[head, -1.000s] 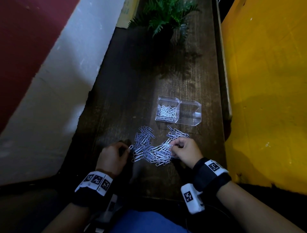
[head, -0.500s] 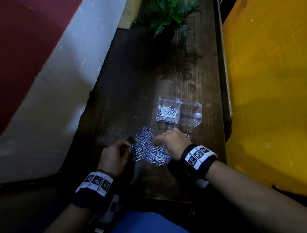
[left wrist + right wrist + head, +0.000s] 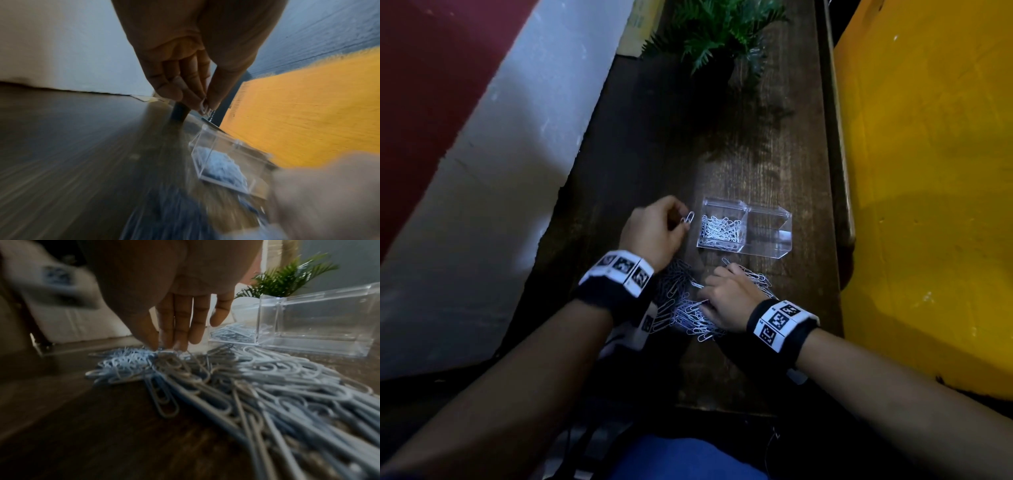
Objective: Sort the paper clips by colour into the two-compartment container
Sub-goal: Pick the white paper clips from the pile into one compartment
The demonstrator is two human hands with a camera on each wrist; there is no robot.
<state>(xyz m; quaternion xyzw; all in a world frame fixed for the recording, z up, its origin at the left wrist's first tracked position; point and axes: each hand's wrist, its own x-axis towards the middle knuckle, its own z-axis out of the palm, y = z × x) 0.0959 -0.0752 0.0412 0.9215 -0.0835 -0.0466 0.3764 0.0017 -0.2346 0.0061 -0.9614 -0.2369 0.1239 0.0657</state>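
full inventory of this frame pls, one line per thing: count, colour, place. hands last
clear plastic two-compartment container: one, transparent, on the tabletop beyond the pile; left compartment holds white clips, right one looks empty
loose pile of paper clips: too many to count, white and silvery grey mixed, on the tabletop between the hands
single white paper clip: one, white, pinched in the left hand just left of the container
dark wooden tabletop: one, dark brown, under everything
green fern-like plant: one, green, far end of the tabletop
yellow surface: one, yellow, along the right side
wrist bands with printed markers: two, black and white, one per wrist
left hand: pinches the single clip
right hand: fingertips down on the pile; grip unclear
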